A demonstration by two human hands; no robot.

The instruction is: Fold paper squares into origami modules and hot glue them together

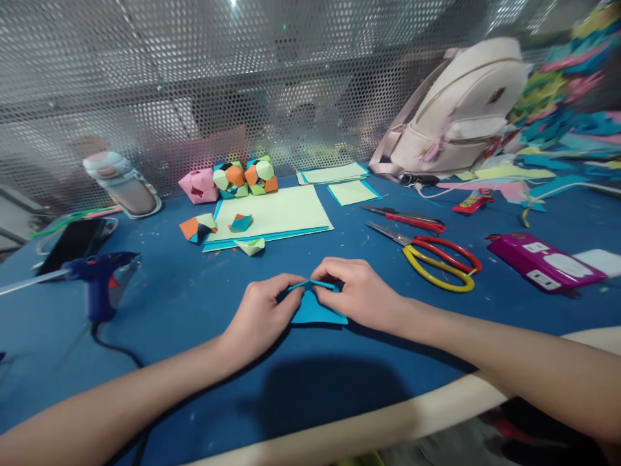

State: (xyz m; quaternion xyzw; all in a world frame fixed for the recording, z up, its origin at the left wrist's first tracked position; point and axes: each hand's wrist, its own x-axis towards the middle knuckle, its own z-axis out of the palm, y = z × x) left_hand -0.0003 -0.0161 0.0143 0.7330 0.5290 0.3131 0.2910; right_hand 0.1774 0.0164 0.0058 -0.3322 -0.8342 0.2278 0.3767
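Between my two hands is a piece of blue paper (320, 313), its far edge folded over. My left hand (264, 314) pinches the fold at its left side, thumb and forefinger closed on it. On the other side my right hand (363, 294) grips the same fold with thumb and fingers. The paper's near part lies low over the blue table. Just beyond sit small folded paper pieces: a pale green one (251, 246), a blue and orange one (241, 223) and an orange and green one (198, 228).
Scissors with red and yellow handles (427, 255), smaller red-handled scissors (407, 218) and a purple case (548, 262) lie at right. A blue glue gun (99, 285) stands left. Behind are stacked paper sheets (286, 207), paper balls (230, 179), a bottle (123, 184) and a backpack (456, 116).
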